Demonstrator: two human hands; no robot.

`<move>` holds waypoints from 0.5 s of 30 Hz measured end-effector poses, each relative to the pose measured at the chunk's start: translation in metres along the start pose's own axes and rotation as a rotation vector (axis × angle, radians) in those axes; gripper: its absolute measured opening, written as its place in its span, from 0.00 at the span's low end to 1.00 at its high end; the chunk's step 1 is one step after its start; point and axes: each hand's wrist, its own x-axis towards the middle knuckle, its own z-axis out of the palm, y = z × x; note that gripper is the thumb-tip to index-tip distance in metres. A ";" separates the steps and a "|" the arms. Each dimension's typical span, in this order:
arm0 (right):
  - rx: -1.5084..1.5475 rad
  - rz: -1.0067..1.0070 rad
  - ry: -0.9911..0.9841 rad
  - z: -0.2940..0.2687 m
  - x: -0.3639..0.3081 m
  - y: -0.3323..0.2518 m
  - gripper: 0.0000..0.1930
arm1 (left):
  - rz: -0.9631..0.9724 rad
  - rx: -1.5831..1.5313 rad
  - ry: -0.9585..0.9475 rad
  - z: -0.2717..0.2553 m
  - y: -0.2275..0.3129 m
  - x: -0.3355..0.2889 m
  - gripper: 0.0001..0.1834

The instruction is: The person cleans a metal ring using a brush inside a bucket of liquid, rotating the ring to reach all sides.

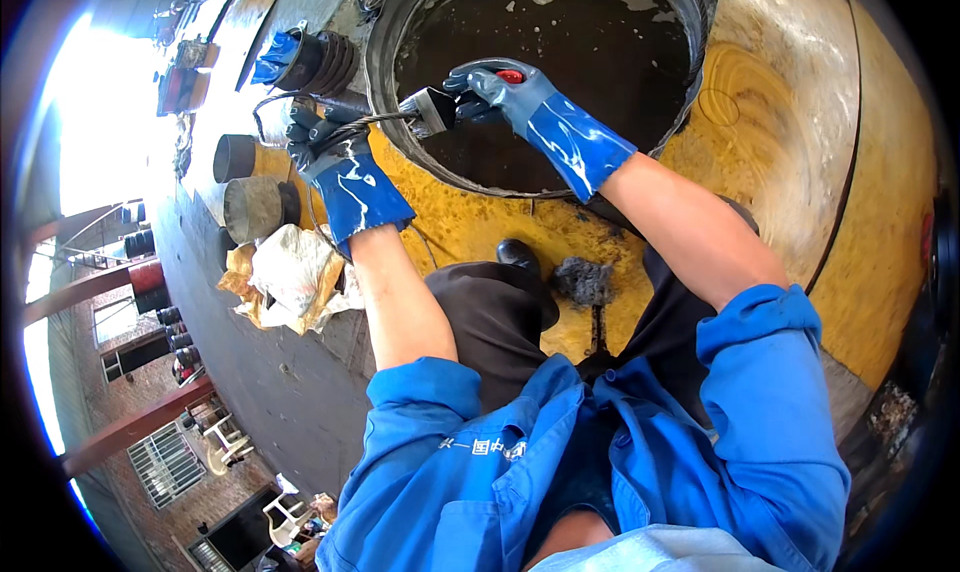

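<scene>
My left hand (335,152), in a blue and grey rubber glove, is closed around a dark wire rope (378,119). The rope loops out to the left of the glove, and one end stretches right. A matching glove covers my right hand (505,92), whose fingers grip a flat paintbrush (436,112). A bit of red handle shows between the fingers. The brush head meets the rope's right end, over the near-left rim of a large round tub (381,67). Dark liquid (560,62) with pale floating patches fills it.
A ribbed dark container (325,64) with blue material inside stands beyond my left hand. Short cylinders (255,209) and a crumpled white sack (292,272) lie on my left. A dark fuzzy clump (583,281) rests near my boot (517,255) on the yellow-stained floor.
</scene>
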 end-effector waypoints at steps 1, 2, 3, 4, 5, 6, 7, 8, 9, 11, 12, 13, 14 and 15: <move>0.036 -0.041 -0.064 0.003 -0.002 -0.003 0.12 | 0.005 -0.005 0.002 -0.002 0.003 0.000 0.12; 0.083 -0.045 -0.047 -0.007 0.002 0.003 0.12 | -0.027 -0.015 0.000 0.000 -0.004 0.000 0.12; 0.082 -0.049 -0.042 -0.011 0.005 0.007 0.12 | -0.047 -0.021 -0.001 -0.001 -0.004 0.001 0.12; -0.074 -0.025 0.011 -0.016 0.008 0.010 0.11 | -0.183 -0.132 -0.193 -0.012 0.004 0.006 0.12; -0.229 -0.001 0.063 -0.021 0.013 0.016 0.11 | -0.186 -0.132 -0.197 -0.024 0.013 0.020 0.12; -0.330 -0.042 0.047 -0.026 0.014 0.018 0.11 | -0.515 -0.441 -0.251 -0.022 0.014 0.025 0.14; -0.335 -0.045 0.051 -0.031 0.015 0.020 0.11 | -0.483 -0.411 -0.237 -0.025 0.011 0.027 0.10; -0.390 0.009 0.050 -0.022 0.009 0.015 0.10 | -0.436 -0.379 -0.214 -0.020 0.010 0.017 0.07; -0.447 0.052 0.047 -0.015 0.004 0.008 0.10 | -0.395 -0.347 -0.201 -0.010 0.008 0.006 0.04; -0.526 -0.038 -0.014 -0.006 0.000 0.006 0.11 | -0.602 -0.478 -0.281 -0.008 0.012 0.013 0.05; -0.706 -0.273 -0.052 -0.008 -0.001 0.012 0.12 | -0.677 -0.528 -0.306 -0.005 0.006 0.012 0.05; -0.881 -0.510 -0.094 -0.011 -0.002 0.017 0.13 | -0.557 -0.357 -0.353 -0.004 -0.003 0.010 0.06; -1.074 -0.463 -0.123 0.001 -0.011 0.012 0.15 | -0.478 -0.273 -0.372 0.000 -0.003 0.002 0.06; -1.217 -0.518 -0.139 0.003 -0.015 0.013 0.17 | -0.413 -0.195 -0.387 0.008 -0.011 -0.007 0.06</move>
